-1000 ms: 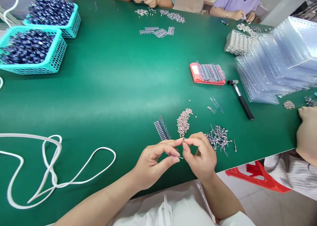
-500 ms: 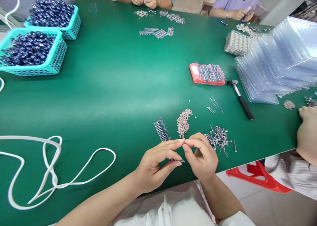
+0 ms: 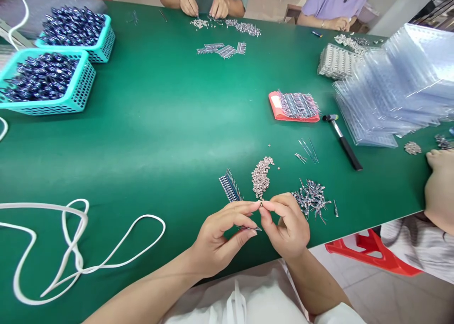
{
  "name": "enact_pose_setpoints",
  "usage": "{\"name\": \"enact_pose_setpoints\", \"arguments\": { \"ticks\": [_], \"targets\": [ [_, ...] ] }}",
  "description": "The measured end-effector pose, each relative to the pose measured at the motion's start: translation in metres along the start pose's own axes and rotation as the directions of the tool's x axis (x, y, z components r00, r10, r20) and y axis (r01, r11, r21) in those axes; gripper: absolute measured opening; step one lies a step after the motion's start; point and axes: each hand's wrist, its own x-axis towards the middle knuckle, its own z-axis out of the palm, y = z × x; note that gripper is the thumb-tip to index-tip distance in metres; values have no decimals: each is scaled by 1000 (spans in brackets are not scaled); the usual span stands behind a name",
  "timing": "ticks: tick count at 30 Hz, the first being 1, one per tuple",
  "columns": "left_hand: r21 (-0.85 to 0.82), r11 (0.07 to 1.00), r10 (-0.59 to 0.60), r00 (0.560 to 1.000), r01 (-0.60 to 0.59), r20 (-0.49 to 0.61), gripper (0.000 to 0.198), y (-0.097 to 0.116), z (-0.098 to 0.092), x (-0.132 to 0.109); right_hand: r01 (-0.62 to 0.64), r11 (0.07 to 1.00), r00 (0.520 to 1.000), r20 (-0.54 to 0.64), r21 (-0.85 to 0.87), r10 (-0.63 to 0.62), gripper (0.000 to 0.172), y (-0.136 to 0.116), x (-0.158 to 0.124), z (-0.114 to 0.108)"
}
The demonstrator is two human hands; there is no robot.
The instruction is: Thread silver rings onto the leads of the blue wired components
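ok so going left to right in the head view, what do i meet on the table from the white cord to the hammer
White cord → comb-like strip of parts → pile of small round pieces → heap of wire-legged parts → hammer.

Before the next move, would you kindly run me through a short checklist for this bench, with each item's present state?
1. Left hand holds the slim metallic part between thumb and fingers: ok.
2. Right hand pinches the tiny piece beside a left fingertip: ok.
3. Tiny piece correctly aligned: cannot tell, too small.
4. Pile of small round pieces just beyond the fingertips: ok.
5. Hammer apart from both hands: ok.
6. White cord apart from both hands: ok.
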Motion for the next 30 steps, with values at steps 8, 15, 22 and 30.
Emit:
{"name": "enact_pose_setpoints", "arguments": {
  "ticks": [8,15,22,30],
  "targets": [
    [-151,970,-193,981,188,-16,7,1,0,-1,28,999,1000,-9,-20,-28,26,0,1,1],
    [-391,783,-551,831,484,-75,14,7,-1,9,-276,903,960,144,329,241,13,2,-3,-2],
    [-452,735,-609,786,506,-111,25,2,1,9,-333,865,937,231,374,261,13,4,-5,3],
    [-444,739,-605,789,506,-108,26,3,2,9,-353,854,927,267,382,264,15,4,-6,4]
  ]
}}
